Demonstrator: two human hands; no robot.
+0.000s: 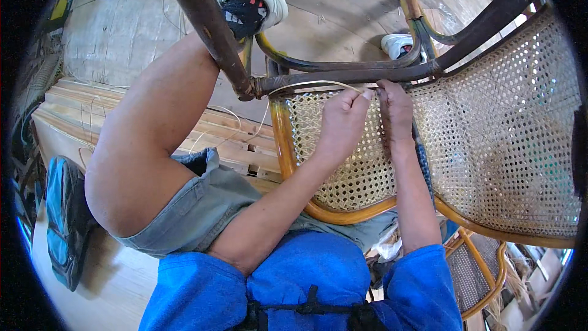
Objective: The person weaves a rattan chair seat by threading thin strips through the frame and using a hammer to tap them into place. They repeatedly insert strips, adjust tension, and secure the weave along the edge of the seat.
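Apparently the step in hand is fixing a pale strand point(318, 82) along the dark rail point(404, 73) at the woven panel's point(343, 165) far edge. The left hand point(346, 119) pinches it; the right hand point(396, 110) is just beside, fingers at the rail, its grip hard to tell. Next likely calls for a snug, even pull. Leftward, room opens before the bent leg point(147, 141); rightward, a second woven panel point(502, 122) crowds the right hand

The left of two head-worn fisheye cameras looks steeply down and forward from close above the blue cloth shirt point(306, 263) at the lower edge; the bare left hand point(343, 117) and bare right hand point(398, 110) lie farther out, the pale wooden floorboards point(135, 30) farthest, toward the top
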